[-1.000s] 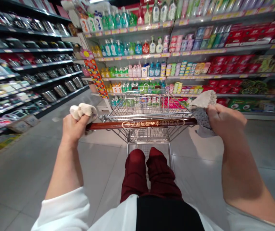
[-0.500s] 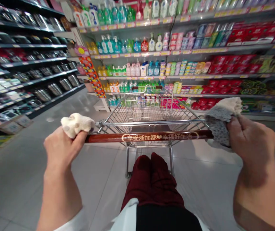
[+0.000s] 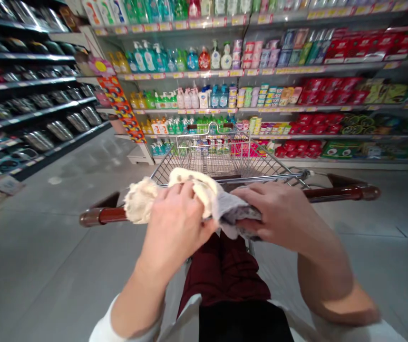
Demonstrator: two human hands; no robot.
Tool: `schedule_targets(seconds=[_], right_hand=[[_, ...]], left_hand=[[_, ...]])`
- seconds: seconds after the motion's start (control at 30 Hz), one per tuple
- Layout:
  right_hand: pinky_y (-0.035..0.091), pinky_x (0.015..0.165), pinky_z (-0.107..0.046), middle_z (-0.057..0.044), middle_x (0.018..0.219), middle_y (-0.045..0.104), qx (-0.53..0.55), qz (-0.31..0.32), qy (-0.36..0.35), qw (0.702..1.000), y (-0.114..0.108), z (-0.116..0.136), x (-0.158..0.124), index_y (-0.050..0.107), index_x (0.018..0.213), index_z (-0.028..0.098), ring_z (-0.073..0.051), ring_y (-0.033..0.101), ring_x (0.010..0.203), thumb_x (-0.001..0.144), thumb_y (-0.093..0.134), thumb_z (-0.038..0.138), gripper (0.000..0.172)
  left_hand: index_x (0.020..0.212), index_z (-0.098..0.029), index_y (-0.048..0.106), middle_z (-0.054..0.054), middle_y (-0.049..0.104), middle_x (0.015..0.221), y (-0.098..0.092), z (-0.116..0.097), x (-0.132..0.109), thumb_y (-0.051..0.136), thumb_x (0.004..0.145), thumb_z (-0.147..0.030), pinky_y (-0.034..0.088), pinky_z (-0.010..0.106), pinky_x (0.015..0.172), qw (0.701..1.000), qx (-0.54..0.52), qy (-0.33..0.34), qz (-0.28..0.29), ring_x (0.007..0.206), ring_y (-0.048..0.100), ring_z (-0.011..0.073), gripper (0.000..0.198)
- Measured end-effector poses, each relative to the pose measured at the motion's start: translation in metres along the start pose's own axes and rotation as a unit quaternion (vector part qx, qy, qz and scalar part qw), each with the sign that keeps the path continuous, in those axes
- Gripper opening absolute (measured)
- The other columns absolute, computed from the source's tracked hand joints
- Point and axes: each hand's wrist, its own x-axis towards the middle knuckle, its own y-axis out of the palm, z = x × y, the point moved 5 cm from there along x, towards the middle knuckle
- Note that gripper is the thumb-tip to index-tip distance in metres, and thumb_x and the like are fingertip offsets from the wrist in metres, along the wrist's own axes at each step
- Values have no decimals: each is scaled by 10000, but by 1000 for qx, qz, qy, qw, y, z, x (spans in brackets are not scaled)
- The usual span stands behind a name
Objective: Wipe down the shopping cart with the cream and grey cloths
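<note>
A metal shopping cart (image 3: 221,156) stands in front of me with a dark red handle bar (image 3: 335,193). My left hand (image 3: 173,228) is closed on a cream cloth (image 3: 143,204) at the middle of the bar. My right hand (image 3: 282,213) grips a grey cloth (image 3: 230,213) right beside it. The two cloths touch between the hands and cover the middle of the bar. Both ends of the bar show bare. My dark red trousers (image 3: 225,270) are below.
Shelves of bottles and boxes (image 3: 225,85) run across behind the cart. Dark shelves with metal pots (image 3: 40,114) line the left side. A grey tiled floor (image 3: 47,247) spreads around. A coloured display strip (image 3: 120,109) hangs at the shelf corner.
Both hands have slid along the bar from its ends to the middle, bringing the cream and grey cloths together. The bar's ends are now uncovered.
</note>
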Motion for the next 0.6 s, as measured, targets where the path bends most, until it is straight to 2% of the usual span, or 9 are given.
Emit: schedule_targets(seconds=[0.1,0.2,0.27,0.4,0.47,0.53,0.6], right_hand=[[462,645,-337,-36,919,735,-26,-6,-5,1000,2,20,16,672,1007,343,-217,666,766,780,655,370,230],[472,634,-317,-32,980,749,-6,1,-11,1000,4,15,16,674,1051,338,-218,688,819,769,647,306,285],[499,675,-322,-28,1087,744,20,12,-13,1000,4,-1,7,642,1166,346,-236,698,913,748,643,266,426],[560,773,-380,0,1243,698,32,32,-13,999,-1,-51,-25,570,1314,365,-267,699,1024,658,599,191,679],[571,836,-376,24,1288,677,49,37,-43,997,-6,-75,-44,525,1382,387,-253,694,1070,614,560,139,807],[565,881,-327,38,1311,666,75,56,-94,991,-12,-95,-61,458,1451,412,-221,676,1125,597,555,122,907],[551,857,-265,51,1258,695,51,61,-100,992,-26,-118,-67,515,1405,450,-185,681,1107,629,585,159,831]], left_hand=[[919,-216,689,166,670,950,4,-21,14,612,801,-227,461,444,727,1000,-13,12,12,910,616,335,141],[888,-215,672,151,666,919,7,-14,12,610,831,-264,466,422,694,999,7,31,6,873,625,317,97],[890,-211,660,132,659,900,8,6,1,601,871,-374,472,403,694,998,22,51,-1,853,629,298,174],[918,-220,657,99,640,830,-2,64,-31,503,920,-526,445,376,643,997,56,58,-17,756,622,271,343],[1030,-253,662,92,660,859,-7,88,-47,456,932,-518,446,380,671,996,64,61,17,772,624,273,350],[1129,-297,650,85,688,930,-11,103,-59,448,916,-512,455,387,718,994,39,82,63,822,630,279,365],[1104,-342,662,56,705,953,-16,111,-61,450,902,-487,463,371,736,989,-6,108,99,832,634,262,327]])
